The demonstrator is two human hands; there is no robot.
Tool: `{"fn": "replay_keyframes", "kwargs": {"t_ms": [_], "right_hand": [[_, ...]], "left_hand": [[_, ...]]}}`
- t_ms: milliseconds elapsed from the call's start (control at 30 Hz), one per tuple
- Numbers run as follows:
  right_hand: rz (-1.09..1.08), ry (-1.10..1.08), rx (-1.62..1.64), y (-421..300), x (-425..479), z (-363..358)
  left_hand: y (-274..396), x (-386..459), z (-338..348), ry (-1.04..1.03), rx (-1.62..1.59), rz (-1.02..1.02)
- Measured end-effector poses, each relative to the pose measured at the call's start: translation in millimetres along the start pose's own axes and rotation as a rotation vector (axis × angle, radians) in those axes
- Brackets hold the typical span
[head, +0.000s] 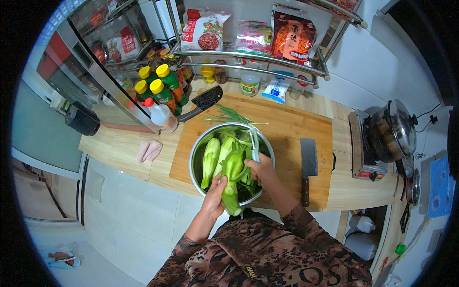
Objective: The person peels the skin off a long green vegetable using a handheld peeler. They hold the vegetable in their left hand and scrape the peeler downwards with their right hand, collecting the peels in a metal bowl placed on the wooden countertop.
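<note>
My left hand (214,197) grips a long green gourd-like vegetable (230,199) by its lower part, tilted over the near rim of a metal bowl (192,168). Its surface is partly peeled, with strips of peel near the upper part. A pale blue-handled peeler (255,143) is in my right hand (264,168), its head pointing away from me above the bowl's right side. Inside the bowl lie a pale peeled vegetable (211,158), a second one (225,149) beside it, and green peelings. The held vegetable partly hides the bowl's contents.
Beneath the bowl is a wooden cutting board (287,118). A cleaver (309,158) lies on its right; a black-bladed knife (207,98) and green scallions (229,114) lie at the back. Bottles (165,95) stand back left, a pot (389,132) on a stove right, a pink cloth (149,150) left.
</note>
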State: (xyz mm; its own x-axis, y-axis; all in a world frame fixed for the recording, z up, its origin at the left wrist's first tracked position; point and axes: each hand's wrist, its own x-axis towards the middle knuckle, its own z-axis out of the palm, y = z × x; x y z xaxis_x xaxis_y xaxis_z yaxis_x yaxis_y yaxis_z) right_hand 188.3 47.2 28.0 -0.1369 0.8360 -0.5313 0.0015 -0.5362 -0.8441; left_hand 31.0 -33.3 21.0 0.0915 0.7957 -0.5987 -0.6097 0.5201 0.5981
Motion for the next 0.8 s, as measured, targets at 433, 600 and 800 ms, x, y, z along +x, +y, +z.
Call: {"fn": "replay_keyframes", "kwargs": {"t_ms": [433,600,800], "right_hand": [[-0.413,0.088,-0.197,14.4,37.4,2.4],[-0.33,0.19,-0.165,-1.2,23.8,-7.6],[-0.383,0.146,-0.487,7.0,23.5,-35.9]], "left_hand": [[2.8,4.3,1.9,-0.002,-0.01,-0.008],[1.8,8.0,-5.9,-0.025,-0.139,0.003],[1.2,15.1,-25.5,-0.192,-0.418,-0.196]]}}
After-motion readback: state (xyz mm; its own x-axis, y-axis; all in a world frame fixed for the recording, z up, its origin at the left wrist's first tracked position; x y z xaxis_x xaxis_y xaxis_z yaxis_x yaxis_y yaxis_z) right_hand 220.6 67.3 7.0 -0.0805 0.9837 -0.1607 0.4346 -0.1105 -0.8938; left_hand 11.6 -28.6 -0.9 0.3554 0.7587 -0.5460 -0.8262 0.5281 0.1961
